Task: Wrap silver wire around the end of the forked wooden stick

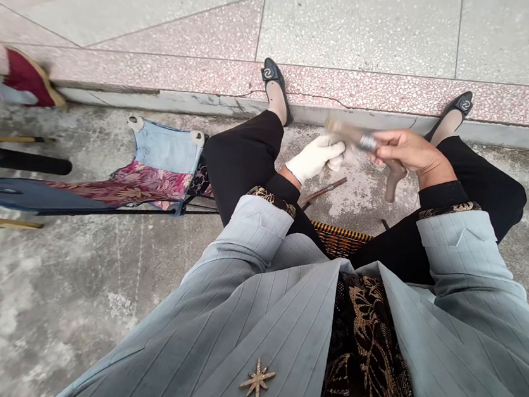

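My right hand (401, 151), bare, is closed around a brush with pale bristles (342, 128), a silvery metal band and a brown handle (393, 184). Motion smears the bristle end, which points to the left. On my left hand (316, 156) is a white glove, and its fingers are curled together just below the bristles. Whatever those fingers may hold is blurred and I cannot make it out.
I sit on a woven seat (343, 239), feet on a terrazzo step (334, 88). A folding fabric chair (163, 145) stands to the left, near a black-handled tool (30, 161) and another person's red shoe (32, 78). A thin brown bar (325, 191) shows below my hands.
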The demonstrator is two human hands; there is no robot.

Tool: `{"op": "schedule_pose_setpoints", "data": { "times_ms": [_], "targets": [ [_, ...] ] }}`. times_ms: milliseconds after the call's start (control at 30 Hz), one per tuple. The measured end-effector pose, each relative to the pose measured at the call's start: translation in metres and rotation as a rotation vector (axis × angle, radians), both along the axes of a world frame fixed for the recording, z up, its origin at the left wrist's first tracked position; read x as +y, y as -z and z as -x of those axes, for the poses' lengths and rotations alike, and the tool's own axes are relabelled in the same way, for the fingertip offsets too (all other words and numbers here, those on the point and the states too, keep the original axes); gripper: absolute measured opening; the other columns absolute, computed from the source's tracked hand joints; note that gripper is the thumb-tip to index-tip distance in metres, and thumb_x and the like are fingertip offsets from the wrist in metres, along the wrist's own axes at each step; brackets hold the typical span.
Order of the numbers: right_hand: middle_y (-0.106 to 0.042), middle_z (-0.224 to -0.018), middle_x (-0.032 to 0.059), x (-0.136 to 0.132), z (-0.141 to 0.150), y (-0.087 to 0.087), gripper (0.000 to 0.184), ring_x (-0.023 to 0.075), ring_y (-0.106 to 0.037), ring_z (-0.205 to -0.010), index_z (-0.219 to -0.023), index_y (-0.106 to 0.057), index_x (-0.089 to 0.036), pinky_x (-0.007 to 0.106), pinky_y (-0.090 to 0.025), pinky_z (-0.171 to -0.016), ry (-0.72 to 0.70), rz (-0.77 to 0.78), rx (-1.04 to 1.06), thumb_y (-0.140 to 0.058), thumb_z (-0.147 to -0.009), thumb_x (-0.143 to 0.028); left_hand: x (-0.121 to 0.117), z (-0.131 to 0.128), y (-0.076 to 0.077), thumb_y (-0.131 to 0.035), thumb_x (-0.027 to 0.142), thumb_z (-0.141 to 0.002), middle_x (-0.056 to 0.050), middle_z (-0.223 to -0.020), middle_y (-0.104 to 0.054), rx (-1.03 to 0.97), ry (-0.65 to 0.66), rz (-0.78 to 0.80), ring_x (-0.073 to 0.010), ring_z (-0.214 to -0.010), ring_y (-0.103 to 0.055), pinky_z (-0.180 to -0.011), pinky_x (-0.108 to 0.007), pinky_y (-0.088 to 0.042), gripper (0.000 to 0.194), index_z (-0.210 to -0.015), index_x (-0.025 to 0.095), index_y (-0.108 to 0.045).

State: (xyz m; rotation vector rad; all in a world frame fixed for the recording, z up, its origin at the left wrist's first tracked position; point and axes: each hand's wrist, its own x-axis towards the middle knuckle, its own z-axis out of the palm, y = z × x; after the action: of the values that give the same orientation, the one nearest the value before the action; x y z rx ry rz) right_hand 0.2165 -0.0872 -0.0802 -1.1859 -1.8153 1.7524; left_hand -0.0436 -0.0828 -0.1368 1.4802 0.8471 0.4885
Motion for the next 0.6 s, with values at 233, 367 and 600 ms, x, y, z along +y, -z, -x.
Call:
{"op": "schedule_pose_setpoints", "data": {
  "times_ms": [233, 367, 600],
  "targets": [
    [-0.073, -0.099, 0.0106, 0.006, 0.011, 0.021, 0.064, 0.0254, -0.068, -0.088, -0.133, -0.066, -0.019, 0.041, -0.058, -0.078, 0.513, -0.109, -0.188, -0.057, -0.093, -0.068, -0.01, -0.013, -0.003, -0.06, 0.049, -0.09, 0.003, -0.059, -0.046, -0.006, 0.155, 0.093, -0.0081, -0.05, -0.034, -0.052, -0.025, -0.026, 0.036, -0.083, 0.014, -0.065],
    [-0.076, -0.103, 0.0127, 0.01, 0.016, 0.031, 0.044, 0.0299, -0.07, -0.095, -0.13, -0.071, -0.015, 0.042, -0.055, -0.084, 0.399, -0.154, -0.641, -0.06, -0.096, -0.041, -0.009, -0.015, 0.002, -0.054, 0.039, -0.09, 0.001, -0.065, -0.054, 0.212, 0.212, -0.129, -0.0099, -0.056, -0.041, -0.06, -0.027, -0.034, 0.029, -0.078, 0.014, -0.064],
    [-0.074, -0.117, 0.0217, 0.007, 0.031, 0.03, 0.035, 0.0356, -0.068, -0.101, -0.123, -0.076, -0.017, 0.041, -0.051, -0.08, -0.125, -0.219, -1.131, -0.062, -0.094, -0.029, -0.007, -0.011, 0.003, -0.049, 0.036, -0.093, -0.005, -0.085, -0.07, 0.522, 0.319, -0.4, -0.018, -0.08, -0.06, -0.077, -0.029, -0.043, 0.032, -0.091, 0.015, -0.074]
  ]
}}
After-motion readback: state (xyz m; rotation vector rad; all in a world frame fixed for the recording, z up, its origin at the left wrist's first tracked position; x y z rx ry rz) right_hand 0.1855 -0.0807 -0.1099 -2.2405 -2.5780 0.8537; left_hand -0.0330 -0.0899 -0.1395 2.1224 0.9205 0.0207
